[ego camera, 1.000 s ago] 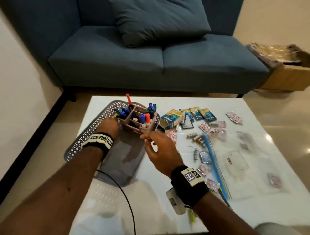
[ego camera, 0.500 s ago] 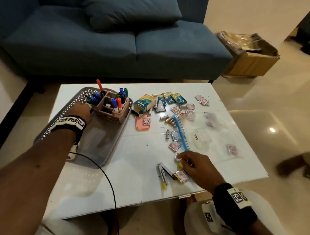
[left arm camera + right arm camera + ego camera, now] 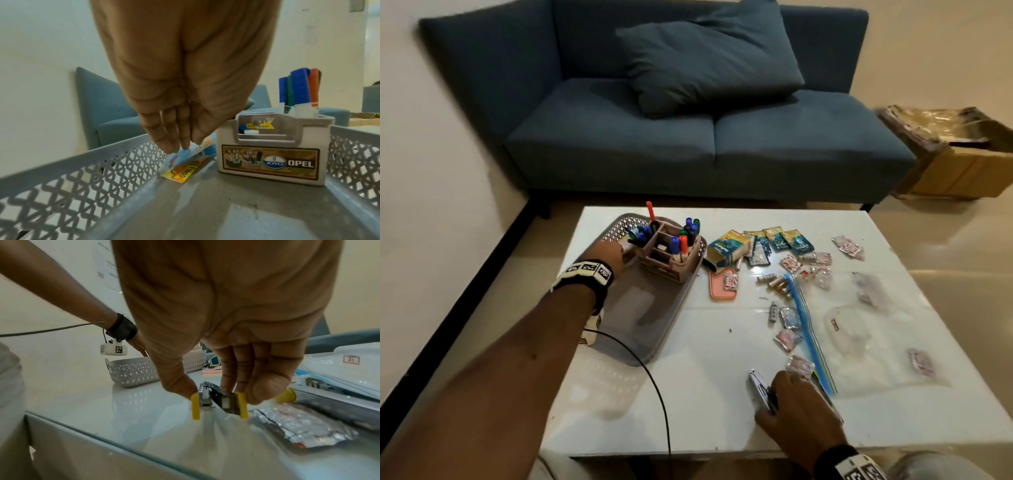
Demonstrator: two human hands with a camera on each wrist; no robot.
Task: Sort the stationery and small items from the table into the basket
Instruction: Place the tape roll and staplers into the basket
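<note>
- Your right hand [image 3: 236, 331] pinches what looks like a stapler [image 3: 219, 400] between thumb and fingers [image 3: 232, 369], low on the surface [image 3: 102, 402].
- Left hand [image 3: 185, 91], fingers pressed together, touches a packet [image 3: 183, 164] inside the basket [image 3: 82, 175].
- Next: lift the stapler, carry it to the basket beyond your fingers.

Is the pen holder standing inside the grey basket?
Yes, the pen holder stands upright on the floor of the grey basket.

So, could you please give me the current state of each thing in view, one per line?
basket: on table, partly filled.
pen organiser: upright inside basket, markers standing in it.
paper packet: in basket, left hand touching it.
stapler: on table, gripped by right hand.
zip bag: flat on table.
</note>
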